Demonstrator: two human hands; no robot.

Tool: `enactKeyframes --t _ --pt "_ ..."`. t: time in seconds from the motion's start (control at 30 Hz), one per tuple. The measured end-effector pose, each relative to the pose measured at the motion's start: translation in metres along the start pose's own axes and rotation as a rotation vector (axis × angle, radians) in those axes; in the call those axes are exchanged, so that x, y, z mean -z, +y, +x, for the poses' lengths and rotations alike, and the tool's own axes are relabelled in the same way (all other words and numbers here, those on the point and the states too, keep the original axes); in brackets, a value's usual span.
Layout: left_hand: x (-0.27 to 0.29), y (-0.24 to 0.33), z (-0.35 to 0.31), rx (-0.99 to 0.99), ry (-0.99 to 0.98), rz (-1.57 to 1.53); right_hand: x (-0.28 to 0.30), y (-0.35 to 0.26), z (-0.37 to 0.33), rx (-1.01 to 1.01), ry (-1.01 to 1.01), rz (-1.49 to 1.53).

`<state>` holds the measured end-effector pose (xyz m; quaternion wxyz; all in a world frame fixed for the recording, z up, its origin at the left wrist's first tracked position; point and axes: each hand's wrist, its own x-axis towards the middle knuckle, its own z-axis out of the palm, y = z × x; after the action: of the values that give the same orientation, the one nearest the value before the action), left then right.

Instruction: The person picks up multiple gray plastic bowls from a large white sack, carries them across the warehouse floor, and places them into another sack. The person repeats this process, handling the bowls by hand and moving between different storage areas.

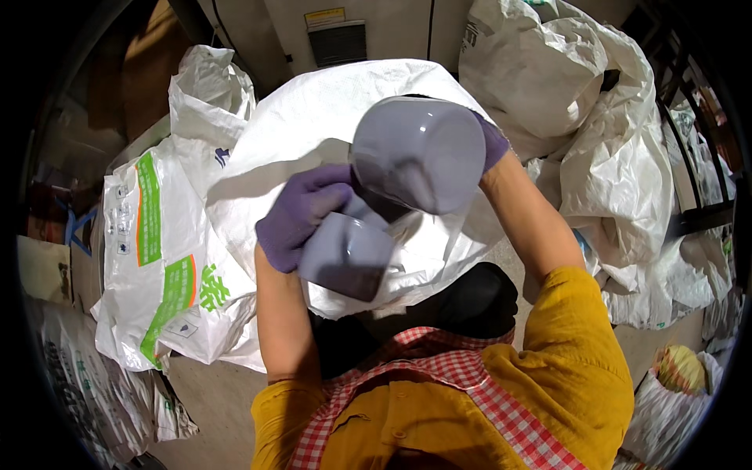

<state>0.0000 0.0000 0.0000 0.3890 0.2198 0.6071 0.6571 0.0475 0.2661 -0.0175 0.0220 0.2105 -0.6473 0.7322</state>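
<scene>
Both my hands wear purple gloves. My left hand [304, 211] is closed around a small grey-purple plastic piece [346, 257] with a rounded, cup-like shape, which hangs below the fingers. To its right, a larger round grey plastic container [419, 153] is tilted, its smooth rounded side facing up. My right hand [493, 145] grips this container at its far right edge, and most of its fingers are hidden behind it. The two plastic pieces are close together; whether they touch or are joined I cannot tell. Both are held over a wide white woven sack [313, 106] between my knees.
A white bag with green and orange stripes [168, 258] lies at the left. Large bulging white sacks [611, 141] crowd the right side, beside a dark metal rack [697, 219]. Behind stands a pale cabinet [399, 31] with a dark vent. More bagged items lie at lower left and right.
</scene>
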Motion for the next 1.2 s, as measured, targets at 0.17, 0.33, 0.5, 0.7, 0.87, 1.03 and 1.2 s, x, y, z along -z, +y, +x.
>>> enactKeyframes --t 0.17,0.33,0.5,0.7,0.87,1.03,1.2 --pt "-0.005 -0.020 0.012 -0.292 -0.321 -0.086 -0.015 0.005 0.029 -0.183 0.193 -0.039" --pt "0.009 -0.031 0.026 -0.864 -0.205 0.635 -0.026 -0.009 0.039 0.125 0.238 -0.991" --pt "-0.003 -0.036 0.014 -0.483 0.009 0.492 -0.006 0.035 0.045 0.006 0.365 -0.674" --pt "-0.005 -0.054 0.025 -0.218 0.065 -0.081 -0.020 0.019 0.040 -0.034 0.351 -0.976" --pt "-0.014 -0.059 0.024 -0.215 0.114 -0.117 -0.027 0.016 0.041 -0.096 0.298 -0.727" --pt "0.008 -0.079 0.028 0.018 -0.089 -0.593 -0.023 0.025 0.046 -0.227 0.228 -0.513" --pt "0.007 -0.059 0.018 -0.259 0.333 0.651 -0.026 0.026 0.044 0.032 0.264 -0.306"
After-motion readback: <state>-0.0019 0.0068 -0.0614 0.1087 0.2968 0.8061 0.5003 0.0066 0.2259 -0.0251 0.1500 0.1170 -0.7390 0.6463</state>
